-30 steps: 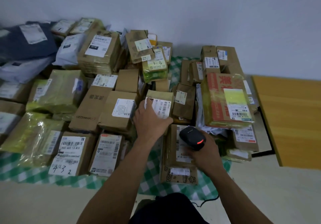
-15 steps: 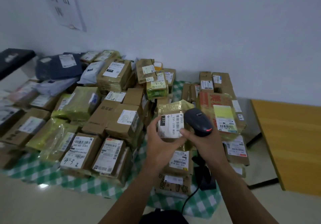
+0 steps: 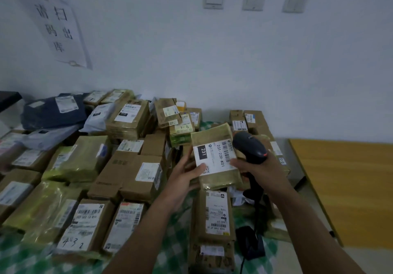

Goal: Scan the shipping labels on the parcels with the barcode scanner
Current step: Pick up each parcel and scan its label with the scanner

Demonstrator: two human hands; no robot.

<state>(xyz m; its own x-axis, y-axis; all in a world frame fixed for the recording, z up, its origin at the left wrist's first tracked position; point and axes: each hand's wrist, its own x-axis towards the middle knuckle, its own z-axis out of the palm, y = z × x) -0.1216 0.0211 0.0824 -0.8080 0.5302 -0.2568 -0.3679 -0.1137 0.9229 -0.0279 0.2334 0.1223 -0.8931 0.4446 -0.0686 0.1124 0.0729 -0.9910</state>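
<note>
2 grips full: our left grip [image 3: 182,179] holds the parcel [image 3: 212,136], label [image 3: 214,157] just left of the scanner [image 3: 248,146] in our right grip [image 3: 262,168].

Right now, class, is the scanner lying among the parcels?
No, the right hand holds the scanner beside the parcel in the left hand.

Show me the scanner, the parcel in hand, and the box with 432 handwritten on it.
barcode scanner [image 3: 249,146], head view, top of its dark head.
held parcel [image 3: 215,157], head view, its white label.
box marked 432 [image 3: 85,225], head view, its label.
</note>
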